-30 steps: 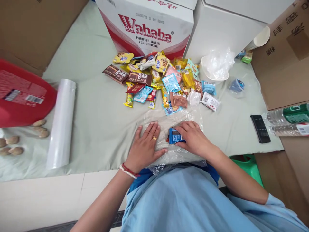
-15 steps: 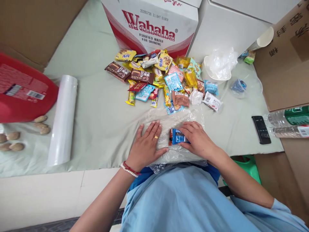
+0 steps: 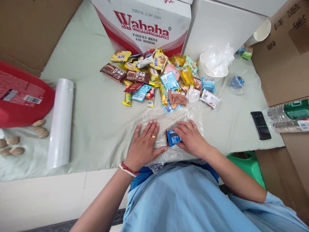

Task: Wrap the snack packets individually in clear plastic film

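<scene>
A clear plastic bag point(image 3: 169, 155) lies flat at the front edge of the cloth-covered table. On its left part rests my left hand point(image 3: 143, 146), palm down with fingers stretched out. My right hand point(image 3: 193, 138) has its thumb and fingers around the right end of a blue snack packet point(image 3: 173, 138). A darker reddish edge shows at the packet's left side. Whether the packet is inside the bag or on top of it, I cannot tell. Just beyond the bag is a pile of wrapped snacks, with a brown packet point(image 3: 177, 97) near its front.
A Wahaha water carton point(image 3: 145, 29) stands behind the pile. To the left are a plastic film roll point(image 3: 60, 124), a red container point(image 3: 24, 96) and several walnuts point(image 3: 16, 150). On the right lie a white bowl point(image 3: 201, 66), a black phone point(image 3: 260, 125) and plastic bottles point(image 3: 277, 111).
My right hand and the blue packet have shifted slightly left, toward my left hand. My left hand stays flat on the bag. The whole view has moved a little.
</scene>
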Motion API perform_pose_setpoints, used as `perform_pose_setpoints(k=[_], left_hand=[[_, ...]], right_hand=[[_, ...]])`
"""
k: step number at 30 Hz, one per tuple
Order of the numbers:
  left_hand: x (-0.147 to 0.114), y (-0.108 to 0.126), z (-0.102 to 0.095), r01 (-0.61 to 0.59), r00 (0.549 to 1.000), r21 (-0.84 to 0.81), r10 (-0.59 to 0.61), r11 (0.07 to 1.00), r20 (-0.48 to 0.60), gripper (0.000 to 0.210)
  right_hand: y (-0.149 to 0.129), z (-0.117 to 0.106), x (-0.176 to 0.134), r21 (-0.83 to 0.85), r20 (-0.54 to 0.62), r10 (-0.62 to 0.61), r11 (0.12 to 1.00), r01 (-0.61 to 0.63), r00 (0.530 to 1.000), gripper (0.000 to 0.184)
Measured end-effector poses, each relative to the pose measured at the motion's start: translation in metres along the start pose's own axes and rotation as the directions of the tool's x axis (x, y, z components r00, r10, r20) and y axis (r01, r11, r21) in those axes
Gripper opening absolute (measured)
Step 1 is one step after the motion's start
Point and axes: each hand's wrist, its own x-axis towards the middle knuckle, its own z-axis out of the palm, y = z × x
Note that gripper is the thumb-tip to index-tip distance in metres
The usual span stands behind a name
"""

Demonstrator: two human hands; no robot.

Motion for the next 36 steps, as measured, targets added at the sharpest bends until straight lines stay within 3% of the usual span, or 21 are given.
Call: perform_pose_setpoints(k=[5,11,15,18,22,25,27,32,36], left_hand=[[-0.002,-0.004,0.001,-0.022,0.999,-0.039,0.021,0.999,-0.029,0.100],[-0.014,-0.005,-0.005,-0.040,0.989,-0.064,0.030,0.997,-0.147,0.102],[-0.033,-0.004,-0.020,-0.123,0.973,-0.061,0.108,0.990,-0.204,0.079],[-0.051,-0.006,-0.032,-0.247,0.959,-0.174,0.216,0.953,-0.181,0.063],[-0.069,-0.008,-0.032,-0.319,0.946,-0.300,0.323,0.899,-0.036,0.046],[-0.072,-0.007,-0.021,-0.327,0.944,-0.214,0.327,0.920,-0.038,0.027],[-0.071,-0.005,-0.016,-0.318,0.948,-0.197,0.308,0.928,-0.079,0.017],[-0.059,-0.008,-0.025,-0.212,0.977,-0.391,0.180,0.896,-0.117,0.014],[-0.041,-0.014,-0.042,-0.025,0.999,-0.529,0.009,0.848,-0.034,0.015]], right_hand=[[0.002,0.006,0.000,0.020,-0.020,0.010,1.000,-0.010,1.000,0.059],[0.003,0.006,-0.007,0.072,-0.082,-0.015,0.997,0.020,0.997,0.069],[0.010,-0.010,-0.040,0.156,-0.289,-0.088,0.978,0.138,0.953,0.054],[0.023,-0.013,-0.077,0.251,-0.268,-0.205,0.929,0.274,0.941,0.050],[0.042,0.018,-0.116,0.190,-0.086,-0.223,0.953,0.235,0.971,0.050],[0.049,0.047,-0.124,0.126,-0.163,-0.159,0.976,0.180,0.974,0.037],[0.050,0.053,-0.120,0.167,-0.245,-0.149,0.967,0.193,0.958,0.031],[0.052,0.020,-0.102,0.384,-0.318,-0.112,0.893,0.236,0.942,0.026],[0.057,-0.014,-0.080,0.367,-0.306,-0.052,0.915,0.168,0.951,0.027]])
